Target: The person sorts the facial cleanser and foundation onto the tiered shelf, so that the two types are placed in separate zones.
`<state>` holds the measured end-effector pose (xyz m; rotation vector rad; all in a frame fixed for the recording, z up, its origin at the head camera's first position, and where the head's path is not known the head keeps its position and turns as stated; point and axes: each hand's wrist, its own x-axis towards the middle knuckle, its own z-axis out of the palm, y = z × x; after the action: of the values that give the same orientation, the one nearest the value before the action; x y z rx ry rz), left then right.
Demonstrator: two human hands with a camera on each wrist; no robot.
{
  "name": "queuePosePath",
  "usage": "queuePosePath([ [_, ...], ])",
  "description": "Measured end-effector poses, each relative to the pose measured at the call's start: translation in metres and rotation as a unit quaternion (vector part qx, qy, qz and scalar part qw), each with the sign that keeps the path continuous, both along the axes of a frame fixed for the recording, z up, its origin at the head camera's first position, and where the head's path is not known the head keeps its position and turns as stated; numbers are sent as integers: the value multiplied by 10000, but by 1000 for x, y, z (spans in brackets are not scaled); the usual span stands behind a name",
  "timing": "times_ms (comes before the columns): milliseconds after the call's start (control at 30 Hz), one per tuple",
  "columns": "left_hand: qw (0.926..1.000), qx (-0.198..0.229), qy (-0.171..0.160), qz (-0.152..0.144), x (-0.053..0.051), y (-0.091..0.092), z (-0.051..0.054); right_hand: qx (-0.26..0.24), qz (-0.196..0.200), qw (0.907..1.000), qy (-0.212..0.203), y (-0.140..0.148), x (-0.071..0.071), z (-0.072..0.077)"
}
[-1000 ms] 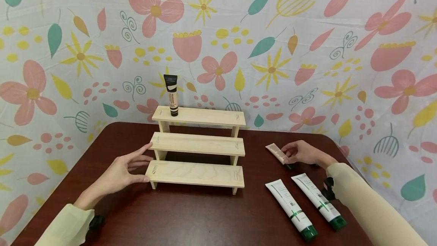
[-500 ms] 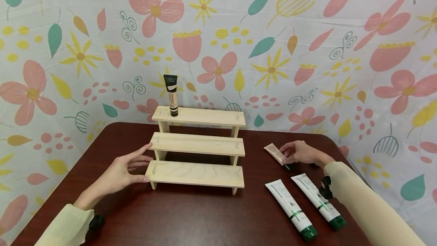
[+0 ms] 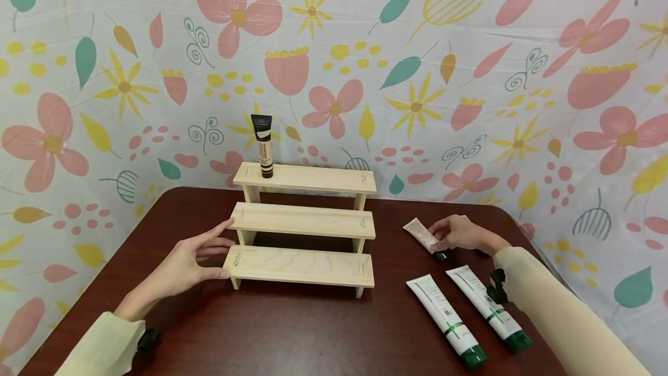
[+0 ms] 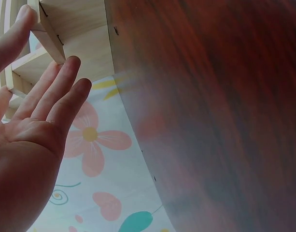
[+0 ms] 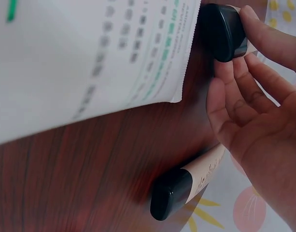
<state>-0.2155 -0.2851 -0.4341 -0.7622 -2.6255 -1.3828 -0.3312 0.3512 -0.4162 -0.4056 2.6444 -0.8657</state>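
My right hand (image 3: pixel 456 232) pinches a small pale pink squeeze tube (image 3: pixel 419 233) with a black cap, at the right of the table. In the right wrist view the thumb lies on one side of that tube's black cap (image 5: pixel 224 33) and the fingers on the other. At the left end of a three-step wooden display rack (image 3: pixel 302 264), my left hand (image 3: pixel 182 263) touches the steps' edges with extended fingers. The left wrist view shows the left palm (image 4: pixel 29 145) open beside the rack (image 4: pixel 82 29). A beige and black squeeze tube (image 3: pixel 264 149) stands cap down on the top step.
Two white squeeze tubes, one left (image 3: pixel 443 318) and one right (image 3: pixel 487 306), lie with green caps on the dark wooden table (image 3: pixel 313 335). Another beige tube (image 5: pixel 186 183) with a black cap lies near the right hand. A flowered cloth (image 3: pixel 334 45) hangs behind.
The right hand and the pale pink tube have shifted slightly to the left since a second ago. The left hand and the rack stay in place.
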Motion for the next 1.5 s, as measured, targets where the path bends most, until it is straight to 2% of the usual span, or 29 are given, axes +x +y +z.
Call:
queuePosePath([
  [500,10000,12,4,22,1,2,0,45,-69,10000,-37,-3,-2,0],
  [867,10000,77,-36,-19,1,1,0,-89,149,9997,-174,-2,-2,6],
  [1133,9999,122,-48,-37,1,0,-1,-287,224,9993,36,0,1,8],
  [1500,10000,21,-40,-24,-1,0,-1,-375,32,9983,437,-7,9,15],
])
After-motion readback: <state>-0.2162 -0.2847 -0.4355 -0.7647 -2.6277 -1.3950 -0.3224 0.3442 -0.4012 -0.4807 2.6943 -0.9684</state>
